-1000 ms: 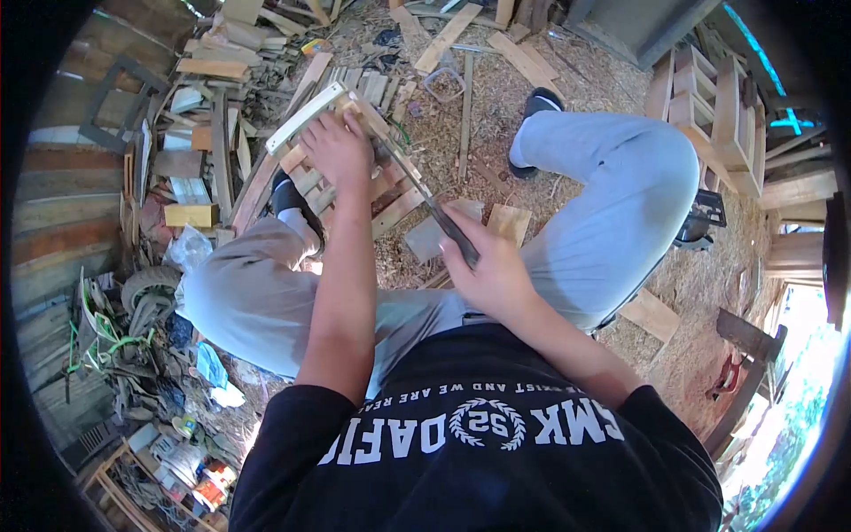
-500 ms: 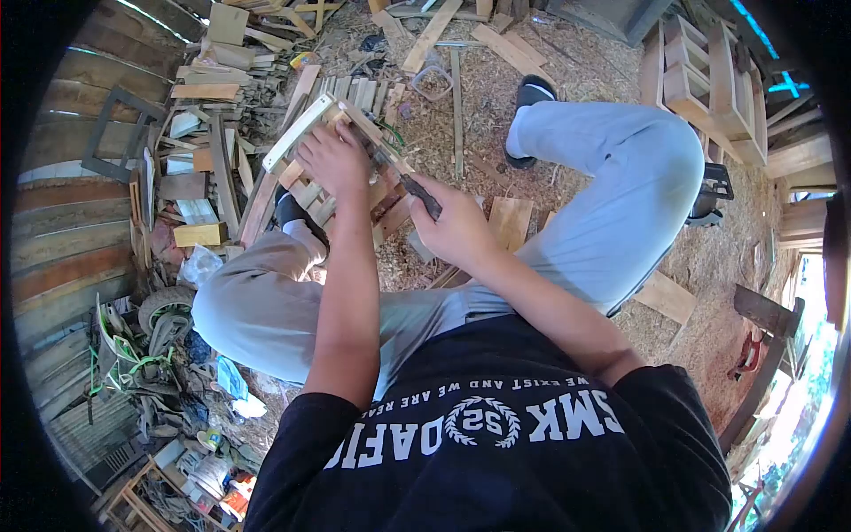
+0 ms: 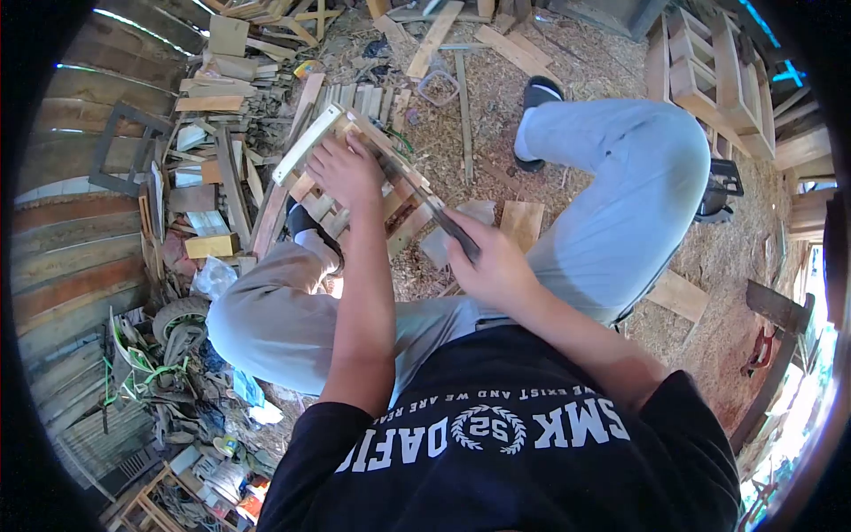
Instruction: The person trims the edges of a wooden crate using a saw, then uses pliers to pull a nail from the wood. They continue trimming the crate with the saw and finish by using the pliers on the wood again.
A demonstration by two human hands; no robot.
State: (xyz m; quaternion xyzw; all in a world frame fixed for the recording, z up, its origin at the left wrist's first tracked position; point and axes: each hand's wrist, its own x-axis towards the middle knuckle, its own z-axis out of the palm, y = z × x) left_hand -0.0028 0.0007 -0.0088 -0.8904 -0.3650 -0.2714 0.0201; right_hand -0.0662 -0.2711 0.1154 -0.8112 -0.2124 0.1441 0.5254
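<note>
A small wooden frame (image 3: 308, 144) of pale slats and bars is tilted between my lower legs. My left hand (image 3: 347, 173) is on its upper part, fingers bent over the wood and holding it. My right hand (image 3: 492, 259) is wrapped round the dark handle of a hand saw (image 3: 415, 188). The saw's long, narrow blade runs up and left along the near right side of the frame, close beside my left hand. Whether its teeth are in the wood cannot be made out.
Stacked offcuts (image 3: 213, 104) line the left wall. Loose boards (image 3: 436, 40) and a clear plastic tub (image 3: 438, 87) lie on shavings ahead. A wooden rack (image 3: 718, 75) stands at the far right; a black power tool (image 3: 720, 191) sits beyond my right knee.
My right hand has drawn the saw back toward my body and to the right, showing more blade. My left hand stays on the frame. The whole view has shifted slightly.
</note>
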